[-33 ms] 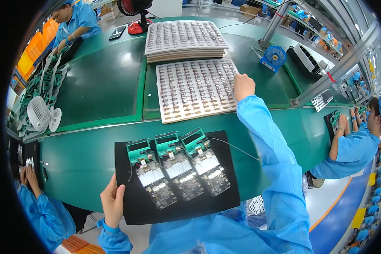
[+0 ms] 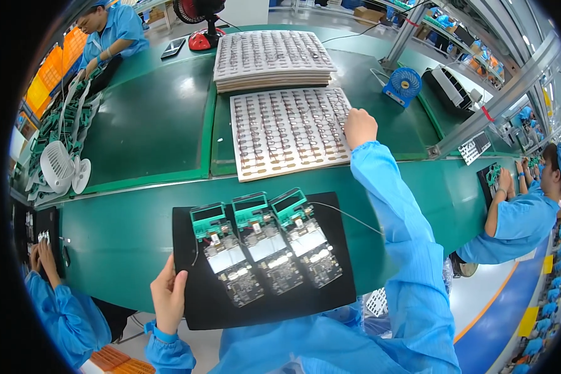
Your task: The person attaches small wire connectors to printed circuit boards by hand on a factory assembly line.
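Note:
My left hand grips the left edge of a black mat-like board, thumb on top. Across the board lie three circuit boards, each with a white middle section and a green frame at its far end. A thin wire trails off to the right from the rightmost one. My right hand reaches to the right edge of a white foam tray with rows of small wired parts. Its fingers are pinched together there; what they hold, if anything, is hidden.
Behind the tray rises a stack of similar trays. A blue fan stands right, a white fan left beside piled green frames. A metal post slants at right. Co-workers sit at far left, near left and right.
The black board, with the circuit boards on it, and my left hand have shifted slightly right. My right hand has barely moved at the tray's edge.

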{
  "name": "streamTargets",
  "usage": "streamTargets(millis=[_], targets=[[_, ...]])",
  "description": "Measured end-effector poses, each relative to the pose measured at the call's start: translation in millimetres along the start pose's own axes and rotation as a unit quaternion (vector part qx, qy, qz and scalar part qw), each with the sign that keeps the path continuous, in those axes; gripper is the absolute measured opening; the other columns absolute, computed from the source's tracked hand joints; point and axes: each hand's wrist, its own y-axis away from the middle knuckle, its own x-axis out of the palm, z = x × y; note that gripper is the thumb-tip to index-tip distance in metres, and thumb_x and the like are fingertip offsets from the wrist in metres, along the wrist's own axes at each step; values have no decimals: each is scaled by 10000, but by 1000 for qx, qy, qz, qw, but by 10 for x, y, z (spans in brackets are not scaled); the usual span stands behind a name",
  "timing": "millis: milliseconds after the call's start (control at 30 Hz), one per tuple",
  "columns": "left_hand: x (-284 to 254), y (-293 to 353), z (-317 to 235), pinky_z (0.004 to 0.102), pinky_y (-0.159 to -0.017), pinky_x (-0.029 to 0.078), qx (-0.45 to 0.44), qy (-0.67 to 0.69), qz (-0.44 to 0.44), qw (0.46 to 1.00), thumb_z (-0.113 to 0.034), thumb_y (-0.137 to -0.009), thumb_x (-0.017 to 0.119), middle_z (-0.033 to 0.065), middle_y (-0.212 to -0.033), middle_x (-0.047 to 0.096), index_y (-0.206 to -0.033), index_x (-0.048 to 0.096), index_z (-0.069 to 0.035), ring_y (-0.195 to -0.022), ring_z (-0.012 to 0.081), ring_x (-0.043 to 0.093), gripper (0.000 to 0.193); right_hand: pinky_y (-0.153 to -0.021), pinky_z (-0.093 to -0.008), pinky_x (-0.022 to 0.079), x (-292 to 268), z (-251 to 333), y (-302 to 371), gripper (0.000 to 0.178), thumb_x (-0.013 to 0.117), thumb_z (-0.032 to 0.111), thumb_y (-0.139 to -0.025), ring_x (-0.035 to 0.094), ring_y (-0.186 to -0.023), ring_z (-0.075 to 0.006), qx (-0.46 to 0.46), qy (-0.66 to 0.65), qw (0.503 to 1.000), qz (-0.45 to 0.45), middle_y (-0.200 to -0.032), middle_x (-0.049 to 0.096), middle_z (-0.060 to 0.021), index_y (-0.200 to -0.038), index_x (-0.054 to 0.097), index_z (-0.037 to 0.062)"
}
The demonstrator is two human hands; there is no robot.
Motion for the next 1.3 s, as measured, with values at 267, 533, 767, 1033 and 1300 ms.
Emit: streamTargets(millis=[267, 533, 767, 1033, 1300], targets=[[25, -173, 86, 222, -523, 332, 28, 42, 88, 995, -21, -927, 644, -23, -704, 398, -1383, 468, 93, -644, 43, 365, 502, -631, -308, 516, -1, -51, 172, 143, 629, 102, -862, 650, -666, -186, 209, -588, 781, -17, -741, 674, -98, -895, 684, -26], [-242, -522, -648, 373, -663, 527, 249, -184, 62, 949, 16, -835, 691, 174, -1000, 634, -1184, 649, 2, -808, 306, 655, 351, -680, -218, 466, -1377, 206, 888, 143, 613, 131, -945, 568, -731, -76, 132, -754, 630, 133, -841, 622, -2, -1021, 649, 15], [667, -513, -1437, 285, -790, 566, 285, 194, 205, 916, 51, -857, 675, 129, -1140, 601, -1259, 614, -9, -935, 200, 661, 410, -626, -209, 482, -2273, 517, 1807, 113, 618, 137, -963, 589, -732, -50, 43, -655, 690, 305, -840, 639, 12, -991, 637, 29], [1022, -505, -1194, 269, -780, 553, 102, 301, 350, 881, -1, -898, 674, 70, -989, 644, -1001, 683, 49, -899, 122, 652, 115, -607, -212, 478, -1906, 480, 2374, 101, 630, 105, -954, 583, -708, -39, 113, -658, 664, 338, -800, 631, 17, -985, 642, 10], [1164, -679, -1199, 249, -742, 560, 141, 231, 236, 933, -14, -847, 721, 91, -877, 694, -975, 735, 24, -817, 134, 677, 134, -611, -205, 487, -1615, 466, 2226, 121, 614, 134, -970, 582, -683, -44, 85, -651, 678, 330, -773, 619, 15, -974, 628, 13]])
